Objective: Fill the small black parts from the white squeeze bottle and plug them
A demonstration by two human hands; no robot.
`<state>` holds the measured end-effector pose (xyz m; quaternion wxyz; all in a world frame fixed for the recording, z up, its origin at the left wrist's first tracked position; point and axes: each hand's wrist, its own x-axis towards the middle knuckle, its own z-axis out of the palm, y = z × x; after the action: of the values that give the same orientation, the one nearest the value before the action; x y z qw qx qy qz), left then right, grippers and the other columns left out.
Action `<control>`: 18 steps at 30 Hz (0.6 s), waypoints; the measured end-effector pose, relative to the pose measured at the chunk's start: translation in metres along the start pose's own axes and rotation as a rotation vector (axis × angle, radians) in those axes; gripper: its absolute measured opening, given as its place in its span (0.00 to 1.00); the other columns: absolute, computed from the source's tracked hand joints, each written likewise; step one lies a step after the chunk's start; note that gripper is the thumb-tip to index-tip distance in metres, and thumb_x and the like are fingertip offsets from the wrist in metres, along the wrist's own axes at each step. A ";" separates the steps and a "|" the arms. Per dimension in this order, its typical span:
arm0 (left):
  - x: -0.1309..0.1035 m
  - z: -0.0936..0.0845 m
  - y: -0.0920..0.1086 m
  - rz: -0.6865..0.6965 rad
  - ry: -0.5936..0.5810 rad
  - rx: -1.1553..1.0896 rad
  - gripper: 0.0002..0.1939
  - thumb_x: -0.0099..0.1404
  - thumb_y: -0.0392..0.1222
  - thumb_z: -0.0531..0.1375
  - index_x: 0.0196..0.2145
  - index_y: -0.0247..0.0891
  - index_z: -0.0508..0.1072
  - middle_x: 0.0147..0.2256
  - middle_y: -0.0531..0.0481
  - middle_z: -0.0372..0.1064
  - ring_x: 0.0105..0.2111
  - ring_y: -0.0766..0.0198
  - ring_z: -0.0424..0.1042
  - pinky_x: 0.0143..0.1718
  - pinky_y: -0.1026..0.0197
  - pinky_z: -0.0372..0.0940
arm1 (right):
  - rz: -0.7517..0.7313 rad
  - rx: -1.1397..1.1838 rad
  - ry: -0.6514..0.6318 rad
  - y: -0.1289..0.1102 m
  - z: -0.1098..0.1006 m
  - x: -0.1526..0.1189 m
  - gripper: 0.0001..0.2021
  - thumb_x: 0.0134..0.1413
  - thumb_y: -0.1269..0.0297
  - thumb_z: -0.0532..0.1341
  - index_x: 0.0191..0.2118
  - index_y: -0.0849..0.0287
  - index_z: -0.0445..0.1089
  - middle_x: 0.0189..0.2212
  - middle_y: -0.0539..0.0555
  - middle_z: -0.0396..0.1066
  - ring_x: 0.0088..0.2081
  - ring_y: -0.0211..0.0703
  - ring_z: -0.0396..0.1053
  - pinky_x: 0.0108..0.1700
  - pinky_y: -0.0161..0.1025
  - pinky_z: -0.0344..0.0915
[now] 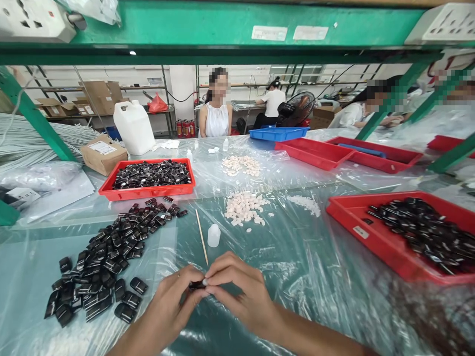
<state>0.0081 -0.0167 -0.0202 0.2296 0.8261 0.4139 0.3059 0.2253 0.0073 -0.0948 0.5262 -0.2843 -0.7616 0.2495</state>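
Observation:
My left hand (176,291) is closed around a small black plastic casing (196,285), mostly hidden by the fingers. My right hand (241,289) pinches a tiny whitish piece (205,282) against the casing's right end; its exact kind is too small to tell. Just beyond the fingers lie a thin wooden stick (202,237) and a small translucent bottle (213,235). To the left spreads a heap of glossy black casings (100,277). Farther out sits a pile of small pale oval pieces (245,207).
A red tray (146,194) of black casings stands at the back left, another red tray (356,232) of dark parts at the right. Behind are a white jug (133,127), a cardboard box (102,155) and a blue tray (278,133). A green beam (222,29) crosses overhead. Several people sit beyond.

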 end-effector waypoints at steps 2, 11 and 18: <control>0.001 0.004 0.002 -0.006 0.045 -0.052 0.01 0.70 0.43 0.61 0.38 0.49 0.71 0.28 0.61 0.73 0.24 0.68 0.71 0.25 0.68 0.67 | 0.050 -0.027 -0.035 0.003 0.002 -0.004 0.22 0.54 0.58 0.76 0.51 0.24 0.76 0.42 0.41 0.89 0.38 0.57 0.89 0.38 0.57 0.91; 0.003 0.013 0.005 -0.065 0.181 -0.140 0.07 0.69 0.47 0.62 0.34 0.46 0.75 0.22 0.62 0.73 0.17 0.71 0.68 0.18 0.71 0.62 | 0.018 0.006 -0.098 -0.017 -0.011 0.002 0.15 0.68 0.60 0.72 0.54 0.30 0.76 0.47 0.45 0.88 0.40 0.47 0.89 0.41 0.46 0.91; 0.008 0.006 0.002 -0.070 0.165 -0.108 0.09 0.70 0.50 0.59 0.37 0.44 0.75 0.25 0.59 0.74 0.20 0.70 0.70 0.21 0.71 0.65 | -0.049 -0.049 -0.162 -0.027 -0.025 0.014 0.15 0.75 0.59 0.67 0.61 0.35 0.77 0.52 0.50 0.87 0.46 0.48 0.90 0.48 0.46 0.91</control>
<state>0.0170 -0.0119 -0.0210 0.2497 0.7695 0.4429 0.3865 0.2402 -0.0002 -0.0588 0.4617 -0.2573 -0.8142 0.2402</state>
